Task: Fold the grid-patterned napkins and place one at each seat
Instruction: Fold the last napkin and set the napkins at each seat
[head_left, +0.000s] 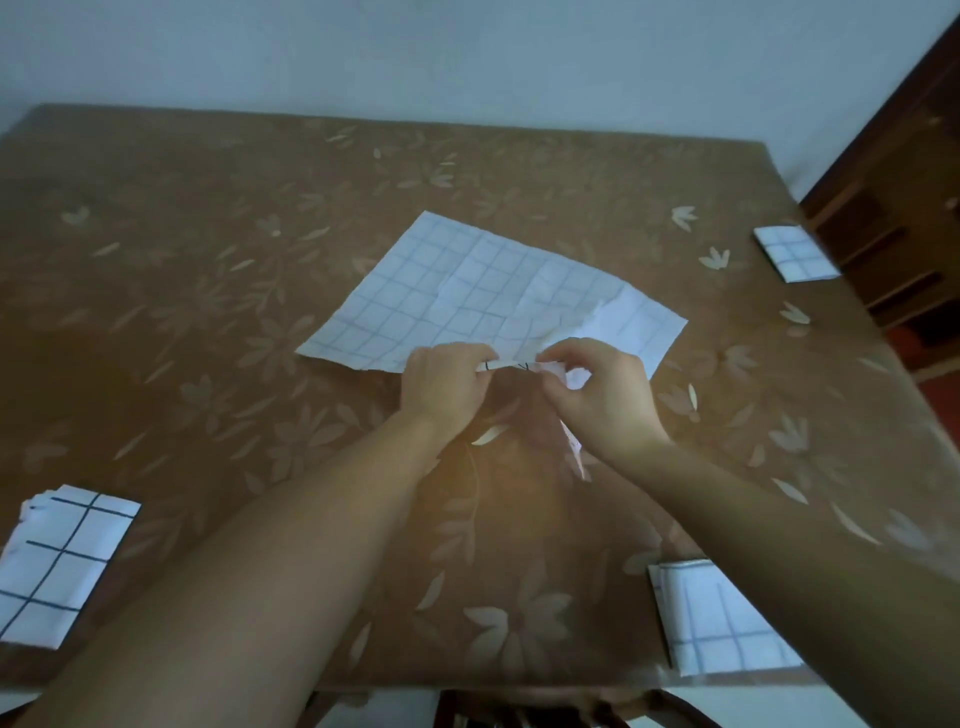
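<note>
Left folded napkin (60, 564) sits by the tabletop's (208, 234) near-left corner. In the middle, left hand (447, 387) and right hand (597, 395) both pinch the open napkin's (467, 291) near edge, fingers curled on it. Near-right folded napkin (727, 623) is at the near edge, far-right folded napkin (795, 253) at the right edge.

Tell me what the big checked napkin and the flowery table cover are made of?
Unfolded napkin: looks like thin paper or light cloth, matte white with blue grid lines; it keeps sharp creases and crumples. Table cover: probably plastic or vinyl, brown with pale flower print; a faint sheen suggests so.
</note>
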